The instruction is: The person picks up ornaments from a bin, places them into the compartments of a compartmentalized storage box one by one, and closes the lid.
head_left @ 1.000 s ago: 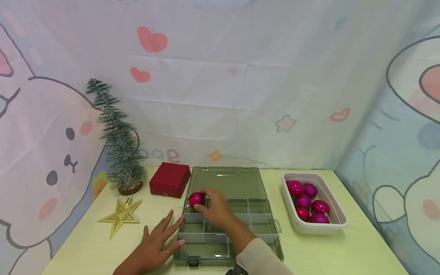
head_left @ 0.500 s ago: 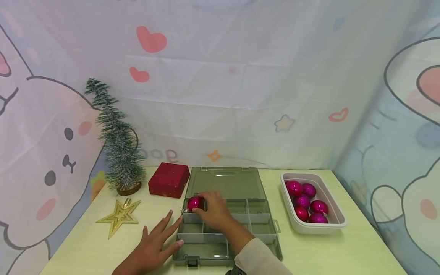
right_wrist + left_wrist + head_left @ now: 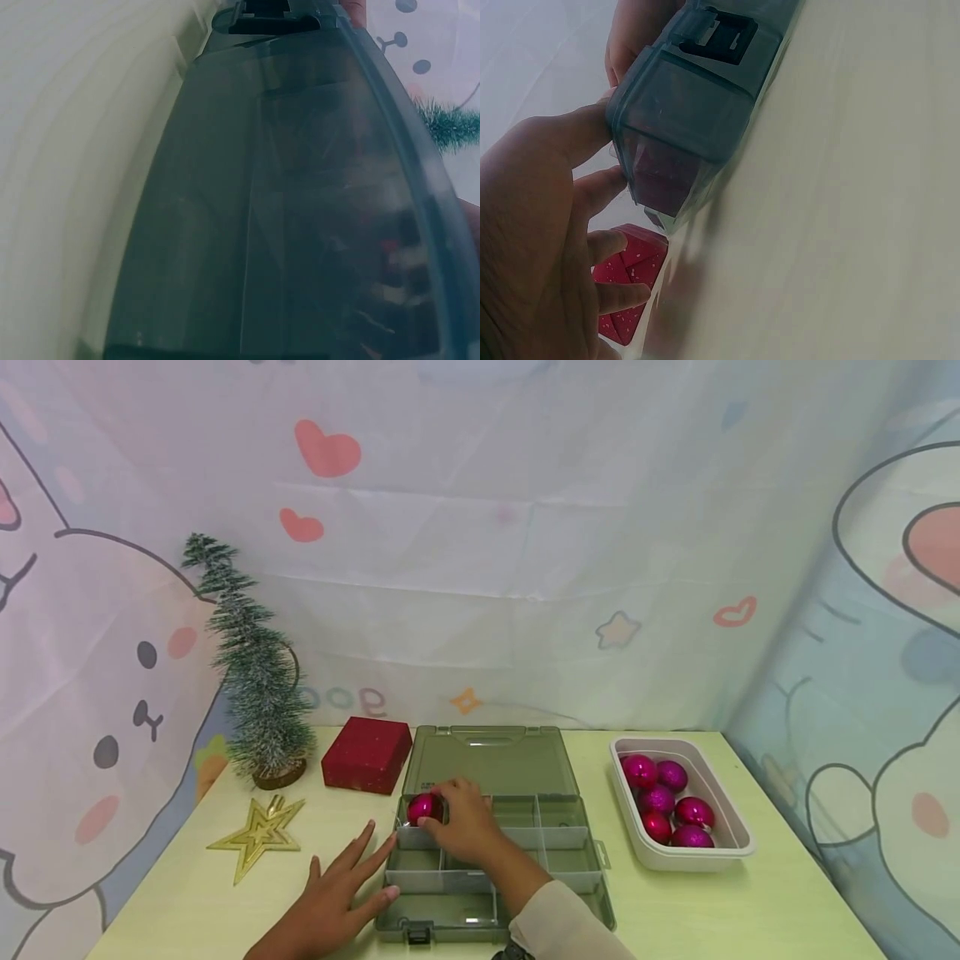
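A green see-through compartment box [image 3: 442, 907] lies with its lid folded back on the table. In its back left compartment sits a shiny magenta Christmas ball [image 3: 424, 809], pinched between the thumb and fingers of my right hand [image 3: 467, 822]. My left hand [image 3: 337, 889] is spread at the box's left side. Its thumb and index finger touch the box rim in the left wrist view, the other fingers reaching past it. The right wrist view shows mostly the box's front wall [image 3: 202, 210]; the ball cannot be made out there.
Several magenta and purple balls lie in a white tub [image 3: 738, 843] at the right. Left of the box are a red box [image 3: 367, 755], a gold star [image 3: 259, 837] and a small frosted Christmas tree [image 3: 262, 693]. A printed cloth hangs behind the table.
My right hand has lowered the ball a little, into the back left compartment of the box. The left hand has stayed in place at the box's side.
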The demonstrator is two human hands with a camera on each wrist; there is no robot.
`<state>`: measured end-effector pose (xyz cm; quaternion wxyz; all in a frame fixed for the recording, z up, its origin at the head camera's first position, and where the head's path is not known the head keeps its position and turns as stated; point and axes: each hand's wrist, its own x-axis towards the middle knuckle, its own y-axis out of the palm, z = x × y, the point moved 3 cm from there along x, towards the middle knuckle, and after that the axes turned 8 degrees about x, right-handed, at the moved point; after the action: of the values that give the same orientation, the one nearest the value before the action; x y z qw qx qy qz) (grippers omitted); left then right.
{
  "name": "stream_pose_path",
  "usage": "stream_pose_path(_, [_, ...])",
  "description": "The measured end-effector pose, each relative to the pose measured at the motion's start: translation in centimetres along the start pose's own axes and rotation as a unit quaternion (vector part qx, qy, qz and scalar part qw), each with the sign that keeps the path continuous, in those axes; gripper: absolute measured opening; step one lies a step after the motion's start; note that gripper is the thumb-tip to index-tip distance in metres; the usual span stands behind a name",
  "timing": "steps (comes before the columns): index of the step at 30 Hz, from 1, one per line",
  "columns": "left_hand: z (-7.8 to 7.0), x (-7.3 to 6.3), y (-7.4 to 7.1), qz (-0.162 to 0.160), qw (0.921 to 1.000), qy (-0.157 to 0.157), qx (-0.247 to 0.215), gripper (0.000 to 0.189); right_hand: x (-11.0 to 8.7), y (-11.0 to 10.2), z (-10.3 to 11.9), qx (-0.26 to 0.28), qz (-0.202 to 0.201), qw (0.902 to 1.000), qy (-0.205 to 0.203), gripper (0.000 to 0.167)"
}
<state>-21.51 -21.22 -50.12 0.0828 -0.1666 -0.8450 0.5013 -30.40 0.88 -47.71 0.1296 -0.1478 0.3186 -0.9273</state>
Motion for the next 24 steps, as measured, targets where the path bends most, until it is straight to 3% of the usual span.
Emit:
stream_pose_path(15, [0.41,0.26,0.26,0.007,1.0,-0.002,-0.002,0.073,-0.17,-0.38,0.19,0.02,0.011,0.9997,0.003,0.046])
stream_pose_path(24, [0.38,0.23,0.26,0.004,1.0,-0.001,-0.005,0.073,-0.07,-0.9,0.05,0.08,0.01,0.9967,0.01,0.049])
